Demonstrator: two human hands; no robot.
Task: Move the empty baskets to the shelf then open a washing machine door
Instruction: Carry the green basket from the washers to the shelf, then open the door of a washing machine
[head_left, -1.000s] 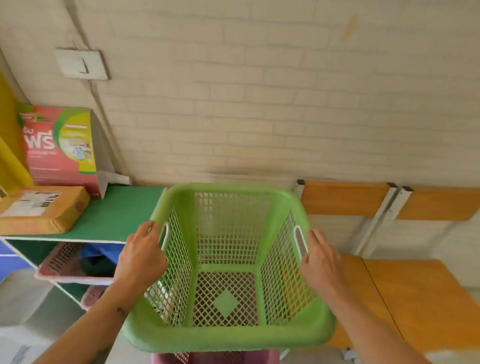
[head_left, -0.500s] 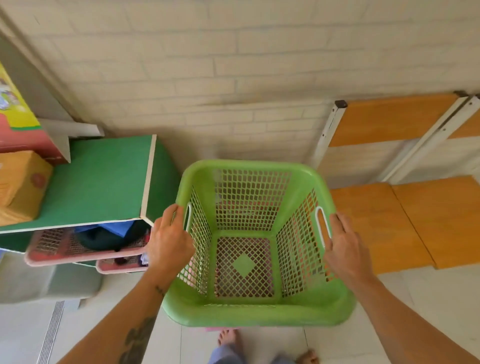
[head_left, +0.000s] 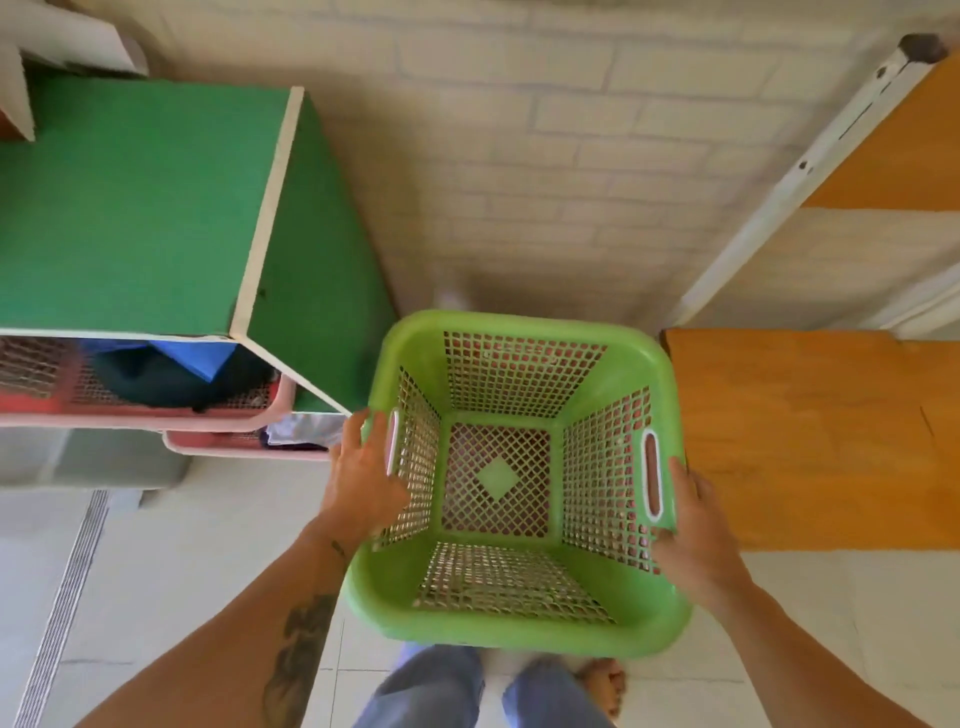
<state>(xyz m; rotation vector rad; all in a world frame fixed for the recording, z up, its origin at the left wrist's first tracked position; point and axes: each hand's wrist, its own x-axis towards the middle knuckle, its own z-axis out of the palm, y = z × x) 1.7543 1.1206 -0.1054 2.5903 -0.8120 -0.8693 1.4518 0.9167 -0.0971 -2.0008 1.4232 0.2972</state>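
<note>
An empty green mesh basket (head_left: 498, 629) sits low between the green shelf (head_left: 130, 208) and an orange bench, with red showing through its mesh from below. My left hand (head_left: 363, 478) lies against its left rim by the white handle slot, fingers straight and spread, thumb over the rim. On the right rim, my right hand (head_left: 696, 530) has its thumb hooked inside and fingers outside. No washing machine is in view.
Pink baskets (head_left: 244, 421) with dark and blue clothes stick out of the shelf's lower levels. An orange bench seat (head_left: 810, 436) is at the right, a brick wall (head_left: 519, 156) behind. A floor drain grate (head_left: 67, 597) runs at the left. My feet (head_left: 597, 680) stand below the basket.
The basket has gone down and away from me, into the gap between shelf and bench. My left fingers have come off the handle and spread. The view has tilted further down.
</note>
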